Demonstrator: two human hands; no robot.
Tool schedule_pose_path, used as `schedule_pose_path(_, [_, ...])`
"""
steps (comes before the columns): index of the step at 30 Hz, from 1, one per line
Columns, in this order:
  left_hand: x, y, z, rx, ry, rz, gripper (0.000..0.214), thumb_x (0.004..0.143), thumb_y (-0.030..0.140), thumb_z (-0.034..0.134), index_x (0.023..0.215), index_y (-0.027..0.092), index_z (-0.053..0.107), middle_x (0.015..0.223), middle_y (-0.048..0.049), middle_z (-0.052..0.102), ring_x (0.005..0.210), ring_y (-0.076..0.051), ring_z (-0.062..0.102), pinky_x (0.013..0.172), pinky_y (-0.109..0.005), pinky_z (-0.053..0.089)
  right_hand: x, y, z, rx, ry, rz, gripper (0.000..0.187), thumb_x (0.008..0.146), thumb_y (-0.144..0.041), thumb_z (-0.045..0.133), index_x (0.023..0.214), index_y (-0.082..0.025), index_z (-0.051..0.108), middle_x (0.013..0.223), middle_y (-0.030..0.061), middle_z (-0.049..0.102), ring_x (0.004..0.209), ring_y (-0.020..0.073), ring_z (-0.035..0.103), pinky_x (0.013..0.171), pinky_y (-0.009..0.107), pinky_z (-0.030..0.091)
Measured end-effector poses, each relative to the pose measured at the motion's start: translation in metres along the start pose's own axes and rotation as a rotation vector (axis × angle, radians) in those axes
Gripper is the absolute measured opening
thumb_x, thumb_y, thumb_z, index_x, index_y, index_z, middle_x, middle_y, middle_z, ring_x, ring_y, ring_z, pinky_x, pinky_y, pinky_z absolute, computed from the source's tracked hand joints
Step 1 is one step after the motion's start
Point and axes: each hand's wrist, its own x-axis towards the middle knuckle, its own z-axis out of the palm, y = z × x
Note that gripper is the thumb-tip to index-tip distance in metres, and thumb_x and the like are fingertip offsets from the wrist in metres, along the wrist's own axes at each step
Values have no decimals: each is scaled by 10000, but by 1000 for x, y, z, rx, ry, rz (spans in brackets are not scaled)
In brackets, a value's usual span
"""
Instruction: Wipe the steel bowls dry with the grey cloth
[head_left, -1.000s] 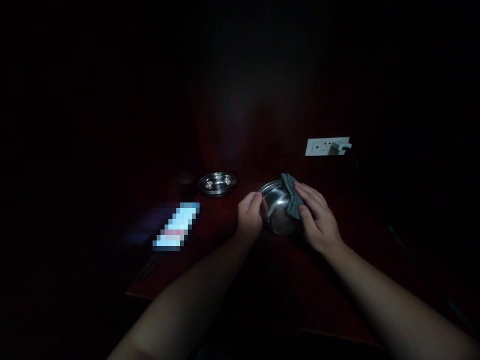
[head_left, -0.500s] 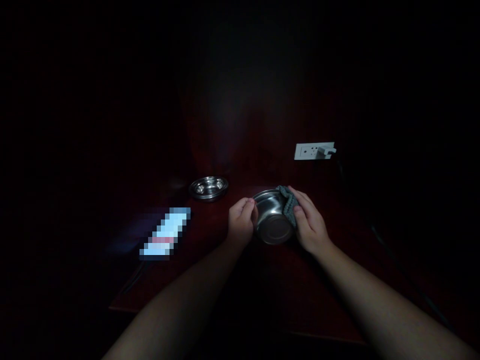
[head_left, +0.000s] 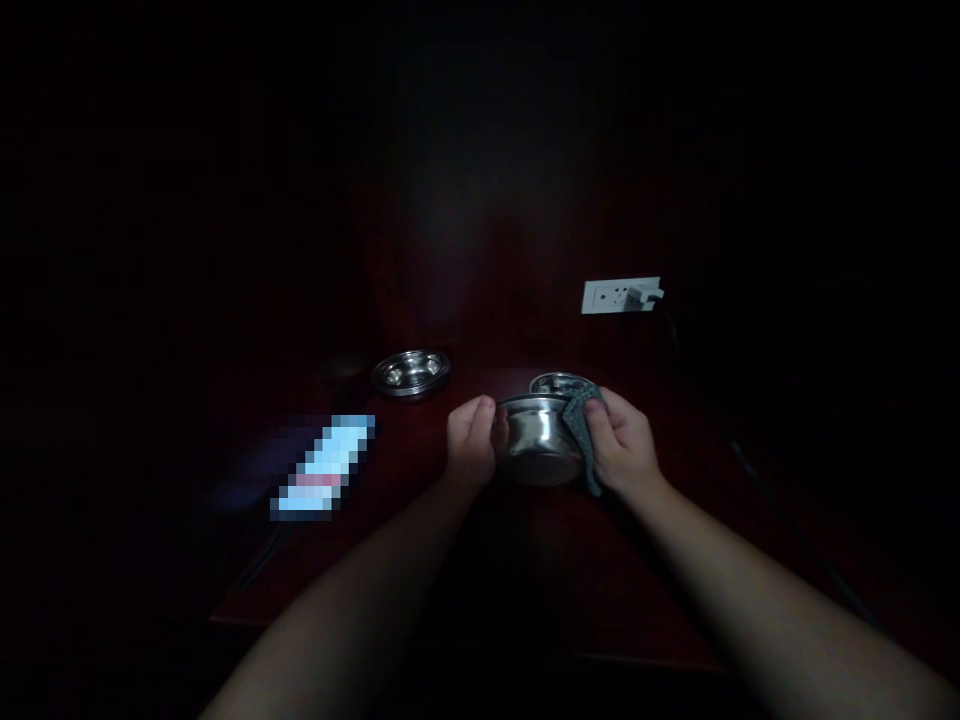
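Observation:
A shiny metal bowl [head_left: 540,435] is held over the dark red table between my two hands. My left hand [head_left: 472,440] is closed on the bowl's left rim, thumb on top. On the other side, my right hand [head_left: 626,440] grips a grey-green cloth [head_left: 579,430], which is folded over the right rim and hangs down the bowl's outer wall. Just behind the bowl shows the rim of another metal dish [head_left: 559,380], mostly hidden. Farther left stands a shallow metal dish [head_left: 411,385] with bright reflections.
A lit phone screen [head_left: 326,468], pixelated, lies on the table [head_left: 420,450] at the left with a cable near it. On the back wall is a white socket plate [head_left: 600,297] with a plug [head_left: 643,296] in it. A dark cable [head_left: 765,490] runs down the right side.
The bowl has tipped from showing its base to nearly upright, uncovering a dish behind it. The cloth's end now hangs lower on its right side. The view has shifted slightly.

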Motion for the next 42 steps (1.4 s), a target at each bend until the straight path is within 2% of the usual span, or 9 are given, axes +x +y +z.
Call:
schedule_pose_path(4, [2,0,4,8,28,-64,322,803,509,515,798,195,582,760,-19,603,689,-127,542,595,-220,404,-2,-4,-7,-236,124,-268,181,861,-308,497,708,-214,521,609,-2,516,545,147,495,530,283,401])
schedule_pose_path(8, [-2,4,7,-249,-383,-647,761,703,809,265,1087,226,568,977,-110,655,810,-239,633,618,-323,473,3,-4,-14,-315,55,-445,109,829,-300,523,825,-220,597,695,42,594,646,197,558,624,342,457])
schedule_pose_path(10, [-3,9,5,-380,-559,-776,908,641,868,171,1159,221,543,1014,-145,657,811,-283,651,590,-361,487,6,-5,-15,-313,-55,-458,155,836,-300,504,890,-214,621,730,56,612,686,209,569,660,365,466])
schedule_pose_path(14, [-1,17,-1,-532,-524,-753,774,728,767,305,1084,142,590,918,-158,680,704,-222,650,585,-319,500,7,-12,-14,-240,-235,-483,184,848,-276,486,928,-203,634,790,65,631,759,208,579,726,375,464])
schedule_pose_path(18, [1,15,-1,-505,-377,-684,370,744,356,474,987,107,600,869,-133,681,730,-205,635,616,-323,523,3,-15,-8,-78,-270,-351,178,865,-259,476,762,-192,605,727,42,590,695,177,556,667,329,451])
schedule_pose_path(25, [-4,0,5,-268,-200,-511,547,581,159,557,1123,163,490,898,-64,655,734,-213,627,581,-326,505,7,3,-2,151,203,131,294,884,-430,447,718,-202,529,630,-6,496,565,144,468,506,259,380])
schedule_pose_path(32, [-9,-2,12,-281,-284,-356,621,591,111,580,1197,203,484,1025,-58,637,927,-222,596,777,-332,479,13,7,-10,147,485,89,298,908,-430,387,739,-217,506,669,3,470,609,157,475,547,276,405])
schedule_pose_path(37, [-17,-4,16,-314,-338,-342,539,705,206,615,1224,186,476,1133,-84,619,1043,-240,574,927,-394,432,4,-5,-6,-147,295,-141,257,913,-326,390,945,-218,621,899,69,542,878,224,547,767,381,456])
schedule_pose_path(42, [-23,-5,17,-299,-356,-229,445,857,461,470,1208,189,502,1302,-97,534,1220,-236,473,1028,-381,363,-1,-6,2,-366,-263,-254,288,831,-269,560,1115,-252,605,960,69,605,919,236,572,827,419,471])
